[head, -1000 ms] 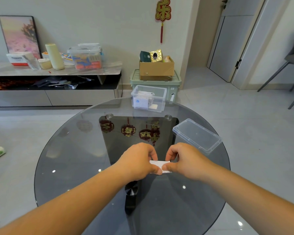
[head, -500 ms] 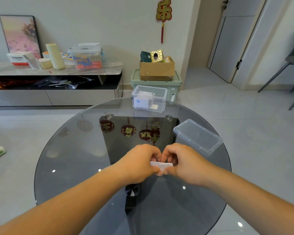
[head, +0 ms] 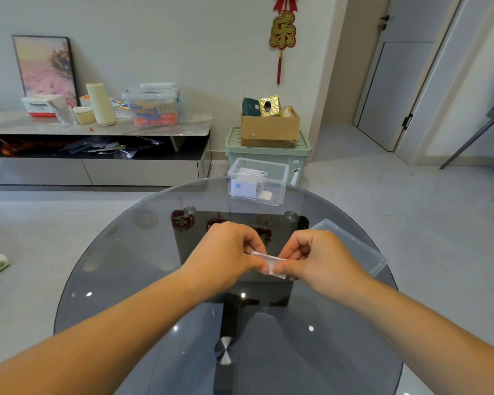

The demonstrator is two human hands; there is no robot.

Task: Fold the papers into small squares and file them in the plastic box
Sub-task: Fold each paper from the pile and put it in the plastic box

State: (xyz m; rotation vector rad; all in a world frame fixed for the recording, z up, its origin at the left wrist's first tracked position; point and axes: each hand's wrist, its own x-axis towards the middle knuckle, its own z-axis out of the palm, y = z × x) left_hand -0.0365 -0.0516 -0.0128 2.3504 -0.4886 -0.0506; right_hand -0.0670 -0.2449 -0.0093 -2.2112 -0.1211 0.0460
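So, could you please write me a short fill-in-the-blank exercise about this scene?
The left hand and right hand pinch a small folded white ____ between them.
The open clear plastic box holding folded papers stands at the round grey glass table's ____ edge.
The clear plastic lid lies to the hands' ____.
Missing: paper; far; right.

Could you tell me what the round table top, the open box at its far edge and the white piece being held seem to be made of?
The table top looks like smoked glass, glossy: base and floor show through, lights reflect. The open box is probably clear rigid plastic; its contents show through the walls. The folded paper is thin, matt and creased, pinched between left hand and right hand.
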